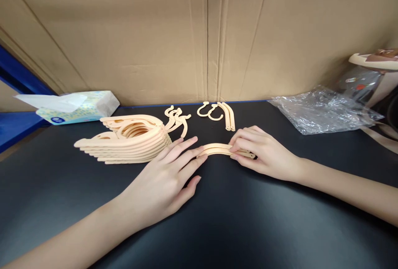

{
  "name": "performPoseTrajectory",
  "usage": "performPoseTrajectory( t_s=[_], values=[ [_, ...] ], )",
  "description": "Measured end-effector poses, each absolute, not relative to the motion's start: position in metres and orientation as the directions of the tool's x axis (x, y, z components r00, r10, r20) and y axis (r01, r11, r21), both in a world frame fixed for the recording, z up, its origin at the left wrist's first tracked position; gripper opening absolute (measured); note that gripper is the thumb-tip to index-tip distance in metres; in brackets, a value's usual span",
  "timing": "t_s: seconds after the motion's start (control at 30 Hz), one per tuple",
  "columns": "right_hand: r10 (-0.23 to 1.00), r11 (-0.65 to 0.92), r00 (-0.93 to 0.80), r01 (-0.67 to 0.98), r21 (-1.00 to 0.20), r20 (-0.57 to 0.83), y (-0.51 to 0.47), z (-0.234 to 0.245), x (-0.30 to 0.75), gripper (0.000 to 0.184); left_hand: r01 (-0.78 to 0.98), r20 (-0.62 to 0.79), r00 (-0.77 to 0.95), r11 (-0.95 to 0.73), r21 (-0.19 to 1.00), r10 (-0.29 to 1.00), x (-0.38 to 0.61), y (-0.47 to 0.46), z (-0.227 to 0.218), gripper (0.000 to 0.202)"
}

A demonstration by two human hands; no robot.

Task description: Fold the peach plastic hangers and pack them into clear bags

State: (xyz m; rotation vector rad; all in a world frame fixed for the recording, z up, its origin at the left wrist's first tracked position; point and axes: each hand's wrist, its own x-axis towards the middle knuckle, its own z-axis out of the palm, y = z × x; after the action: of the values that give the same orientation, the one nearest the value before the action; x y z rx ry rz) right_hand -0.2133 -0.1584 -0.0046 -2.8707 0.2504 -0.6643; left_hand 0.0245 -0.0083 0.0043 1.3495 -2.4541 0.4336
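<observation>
Two curved cream plastic hanger arms (217, 149) lie side by side on the black table in front of me. My right hand (263, 151) grips their right end between thumb and fingers. My left hand (169, 178) is spread out, with its fingertips touching their left end. Left of that hand sits a stack of cream folding hangers (133, 142). Several loose hanger hooks (177, 119) lie behind my left fingers. Farther back are two more hooks (211, 111) and a pair of hanger arms (229, 117).
A tissue pack (77, 105) stands at the back left. A crumpled clear plastic bag (317, 109) lies at the back right, beside a bag with a strap (382, 132). Brown cardboard (155, 32) walls off the rear of the black table (233, 227).
</observation>
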Motion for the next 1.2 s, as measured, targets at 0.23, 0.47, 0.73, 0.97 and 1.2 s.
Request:
performPoseTrajectory(
  t_s=[0.23, 0.47, 0.73, 0.97, 1.2],
  values=[
    [-0.225, -0.965, 0.883, -0.142, -0.223, 0.413, -0.1590, -0.0049, -0.2138, 0.013, -0.848, 0.396, -0.516, 0.517, -0.113, -0.760, 0.0249, -0.0094, 0.0038, 0.037],
    [-0.244, -0.960, 0.884, -0.163, -0.227, 0.399, -0.1599, -0.0064, -0.2130, 0.011, -0.849, 0.387, -0.517, 0.516, -0.116, -0.763, 0.0257, -0.0087, 0.0030, 0.037],
    [-0.268, -0.956, 0.882, -0.193, -0.223, 0.388, -0.1595, -0.0062, -0.2121, 0.014, -0.861, 0.393, -0.497, 0.496, -0.112, -0.774, 0.0264, -0.0086, -0.0004, 0.038],
    [-0.271, -0.956, 0.883, -0.199, -0.217, 0.383, -0.1595, -0.0058, -0.2129, 0.014, -0.855, 0.369, -0.508, 0.508, -0.106, -0.778, 0.0257, -0.0086, 0.0041, 0.037],
    [-0.300, -0.945, 0.882, -0.221, -0.242, 0.365, -0.1590, -0.0055, -0.2129, 0.016, -0.855, 0.376, -0.504, 0.512, -0.086, -0.778, 0.0255, -0.0080, 0.0026, 0.037]
  ],
)
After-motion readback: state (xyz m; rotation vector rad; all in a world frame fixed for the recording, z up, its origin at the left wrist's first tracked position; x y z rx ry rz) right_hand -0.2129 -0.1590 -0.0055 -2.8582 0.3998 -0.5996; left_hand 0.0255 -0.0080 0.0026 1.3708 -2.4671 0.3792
